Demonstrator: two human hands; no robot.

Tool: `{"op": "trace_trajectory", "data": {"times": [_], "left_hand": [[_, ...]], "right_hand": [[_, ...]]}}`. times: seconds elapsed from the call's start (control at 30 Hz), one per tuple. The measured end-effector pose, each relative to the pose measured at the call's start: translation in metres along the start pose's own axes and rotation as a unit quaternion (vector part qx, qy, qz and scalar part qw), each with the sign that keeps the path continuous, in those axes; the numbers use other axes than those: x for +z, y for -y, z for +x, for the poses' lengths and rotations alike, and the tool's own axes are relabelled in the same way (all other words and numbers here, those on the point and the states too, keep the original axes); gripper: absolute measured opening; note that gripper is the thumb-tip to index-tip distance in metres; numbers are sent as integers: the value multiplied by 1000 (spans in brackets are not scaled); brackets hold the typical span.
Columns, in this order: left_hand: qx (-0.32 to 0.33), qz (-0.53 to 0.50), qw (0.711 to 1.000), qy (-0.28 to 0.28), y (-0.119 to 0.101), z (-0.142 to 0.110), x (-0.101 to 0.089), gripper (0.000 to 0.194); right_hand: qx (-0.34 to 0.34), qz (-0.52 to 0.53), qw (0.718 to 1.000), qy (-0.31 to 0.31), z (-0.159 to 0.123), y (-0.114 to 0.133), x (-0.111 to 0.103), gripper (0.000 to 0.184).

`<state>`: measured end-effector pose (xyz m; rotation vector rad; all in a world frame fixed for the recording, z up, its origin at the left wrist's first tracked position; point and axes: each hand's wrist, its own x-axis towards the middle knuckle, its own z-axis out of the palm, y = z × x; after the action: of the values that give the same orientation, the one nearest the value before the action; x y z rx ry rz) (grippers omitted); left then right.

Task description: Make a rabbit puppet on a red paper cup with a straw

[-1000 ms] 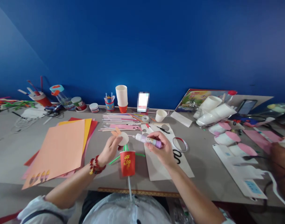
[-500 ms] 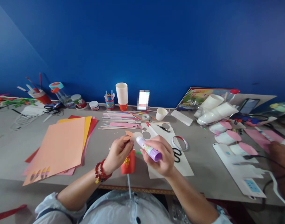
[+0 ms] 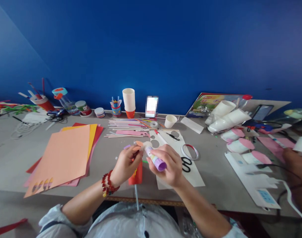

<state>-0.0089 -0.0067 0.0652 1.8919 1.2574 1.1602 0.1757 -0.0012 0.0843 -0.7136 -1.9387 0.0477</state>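
My left hand (image 3: 128, 161) is closed on a small orange paper piece (image 3: 139, 145), pinched between thumb and fingers. In my right hand (image 3: 169, 163) is a purple glue stick (image 3: 155, 159), its tip tilted up and left toward the paper piece; I cannot tell whether they touch. Below the hands lies a red paper cup (image 3: 136, 177) with yellow marks, partly covered by my left hand, and a pale stick (image 3: 136, 196) extends from it toward me. A small purple cap-like piece (image 3: 127, 146) shows just behind my left hand.
Coloured paper sheets (image 3: 64, 152) lie on the left. White paper with cut-out holes (image 3: 183, 178), scissors (image 3: 186, 164) and a tape roll (image 3: 189, 152) are right of my hands. Paper sticks (image 3: 126, 124) lie behind. A power strip (image 3: 250, 181) and another person's hand (image 3: 294, 165) are at far right.
The glue stick has shifted slightly left and down, nearer the orange paper piece. The paper piece has turned a little, and the other person's hand at far right has moved.
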Motion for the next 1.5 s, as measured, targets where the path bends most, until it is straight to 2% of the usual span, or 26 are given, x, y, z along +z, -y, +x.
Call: {"op": "trace_trajectory", "data": {"times": [0.37, 0.53, 0.7, 0.77, 0.83, 0.9, 0.93, 1.0, 1.07, 1.17, 1.23, 1.37, 1.5], "left_hand": [[-36, -46, 998, 13, 2, 0, 1, 18], [-45, -56, 997, 23, 1, 3, 0, 20], [-50, -56, 997, 32, 4, 3, 2, 20], [-55, -56, 996, 42, 4, 4, 0, 22], [-65, -68, 995, 36, 5, 7, -7, 24], [-87, -97, 991, 9, 10, 10, -20, 27], [-101, -117, 988, -15, 16, 12, -28, 27], [-132, -135, 981, -36, 32, 16, -42, 31], [-148, -126, 980, -49, 54, 17, -52, 31], [-140, -26, 989, -29, 87, 17, -50, 37], [-138, -11, 990, -38, 103, 15, -41, 38], [-140, 0, 990, -35, 115, 9, -25, 41], [-117, -8, 993, 12, 117, -2, -35, 39]], "right_hand": [[35, 15, 999, -10, -2, -1, 4, 29], [22, 17, 1000, -6, -2, -3, 3, 30], [40, 24, 999, -8, -2, -3, 5, 27], [55, 40, 997, -23, -2, -3, 6, 26], [88, 76, 991, -71, -3, -4, 6, 24], [166, 141, 964, -150, -5, -7, 7, 18], [220, 189, 939, -187, -5, -9, 7, 15], [334, 301, 867, -217, -7, -16, 9, 16], [419, 398, 793, -193, -9, -23, 12, 23], [488, 475, 722, -125, -13, -32, 20, 26], [510, 489, 701, -96, -16, -37, 24, 27], [516, 481, 704, -81, -22, -44, 27, 25], [518, 465, 714, -77, -25, -50, 22, 23]]}}
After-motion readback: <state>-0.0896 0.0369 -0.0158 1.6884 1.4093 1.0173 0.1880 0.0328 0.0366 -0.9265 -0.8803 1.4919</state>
